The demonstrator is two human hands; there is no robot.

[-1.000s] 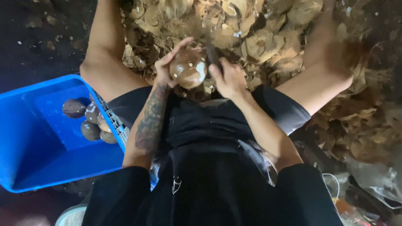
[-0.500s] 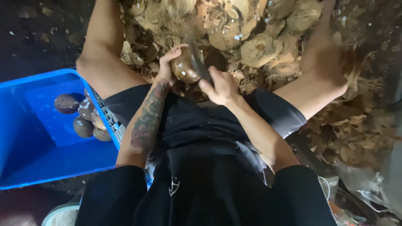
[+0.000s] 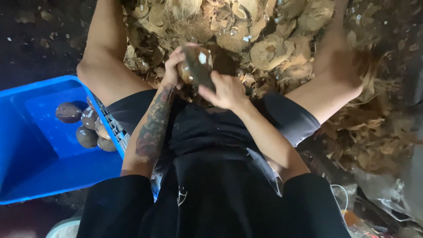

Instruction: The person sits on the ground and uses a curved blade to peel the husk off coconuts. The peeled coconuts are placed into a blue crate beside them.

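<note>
I sit with my knees apart over a heap of coconut husks [image 3: 269, 48]. My left hand [image 3: 172, 70] cups a round brown coconut [image 3: 196, 65] from the left side, out in front of my lap. My right hand [image 3: 224, 91] is closed around a dark tool whose blade lies against the coconut's lower right; the tool is mostly hidden by my fingers. My left forearm carries a tattoo.
A blue plastic crate [image 3: 39, 176] stands on the dark floor at my left, with several peeled brown coconuts [image 3: 86, 125] in its near corner. Dry husk scraps [image 3: 374, 132] spread to the right. Plastic litter [image 3: 387, 198] lies at lower right.
The coconut has turned in my left hand: its pale, freshly cut face no longer shows, only brown shell. My right hand has slid down to its lower right side.
</note>
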